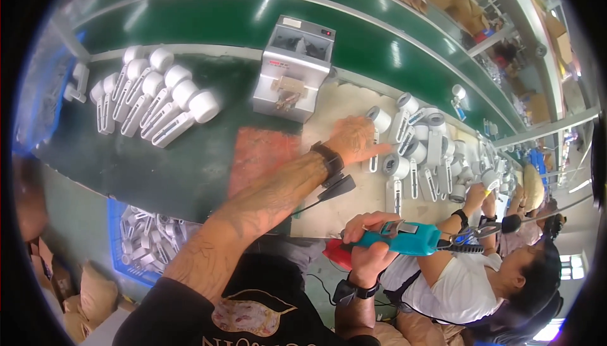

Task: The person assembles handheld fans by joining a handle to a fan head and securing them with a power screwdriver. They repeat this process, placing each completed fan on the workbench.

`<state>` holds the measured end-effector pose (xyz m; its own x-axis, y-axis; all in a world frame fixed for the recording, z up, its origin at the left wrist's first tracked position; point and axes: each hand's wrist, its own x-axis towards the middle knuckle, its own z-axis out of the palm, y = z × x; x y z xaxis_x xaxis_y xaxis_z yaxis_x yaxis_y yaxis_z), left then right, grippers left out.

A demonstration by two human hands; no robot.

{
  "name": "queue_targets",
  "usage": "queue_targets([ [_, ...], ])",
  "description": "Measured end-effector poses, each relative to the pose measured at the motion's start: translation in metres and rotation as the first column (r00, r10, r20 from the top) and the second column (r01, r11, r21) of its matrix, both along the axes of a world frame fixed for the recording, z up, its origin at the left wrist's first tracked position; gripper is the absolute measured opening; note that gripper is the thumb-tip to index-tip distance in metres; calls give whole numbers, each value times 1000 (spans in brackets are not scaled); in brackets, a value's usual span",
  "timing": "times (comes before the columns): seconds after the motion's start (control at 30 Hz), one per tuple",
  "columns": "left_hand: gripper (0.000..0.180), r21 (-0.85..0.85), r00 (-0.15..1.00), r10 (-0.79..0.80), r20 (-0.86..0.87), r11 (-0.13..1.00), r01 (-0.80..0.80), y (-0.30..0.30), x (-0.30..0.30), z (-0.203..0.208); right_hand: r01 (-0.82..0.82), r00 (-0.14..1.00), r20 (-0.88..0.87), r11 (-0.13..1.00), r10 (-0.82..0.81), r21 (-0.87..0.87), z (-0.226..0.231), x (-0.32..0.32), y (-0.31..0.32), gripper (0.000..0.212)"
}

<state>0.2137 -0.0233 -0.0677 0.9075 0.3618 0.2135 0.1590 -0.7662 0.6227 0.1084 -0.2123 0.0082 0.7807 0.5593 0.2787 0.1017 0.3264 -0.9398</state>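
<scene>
My left hand (352,140) reaches across the bench to the near left end of a crowd of white parts. Its thumb and fingers close around a white long-handled part with a round head (379,119), whose slotted handle shows below the thumb. In my right hand (372,254) is a teal electric screwdriver (401,240), held level over the bench's front edge with its front end to the right. A cord and a metal hanging clip join it there. Many like white parts (415,150) lie close to the right of my left hand.
A silver screw feeder (284,87) stands behind my left forearm. Similar white parts (152,93) sit in rows at the left. A red mat (262,156) lies on the bench. Below is a blue crate (118,238) of white parts. A co-worker (461,283) works close at my right.
</scene>
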Motion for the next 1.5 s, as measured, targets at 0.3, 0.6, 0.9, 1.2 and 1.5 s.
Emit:
queue_targets([
  [0.3,37,-100,989,-21,145,994,35,21,-73,29,114,992,61,987,-108,-111,-21,29,12,72],
  [0.6,18,-33,928,-71,365,995,90,48,-202,42,-2,995,99,983,20,-182,-32,36,61,61],
  [0.9,25,67,938,-146,313,989,132,79,-214,23,-58,996,75,998,57,16,11,39,103,56],
  [1.2,39,257,900,-232,368,956,141,83,-215,8,-50,952,299,997,63,-52,21,50,214,41],
  [1.5,43,196,945,-153,289,976,98,81,-213,9,-110,956,275,994,104,8,-7,60,250,31],
])
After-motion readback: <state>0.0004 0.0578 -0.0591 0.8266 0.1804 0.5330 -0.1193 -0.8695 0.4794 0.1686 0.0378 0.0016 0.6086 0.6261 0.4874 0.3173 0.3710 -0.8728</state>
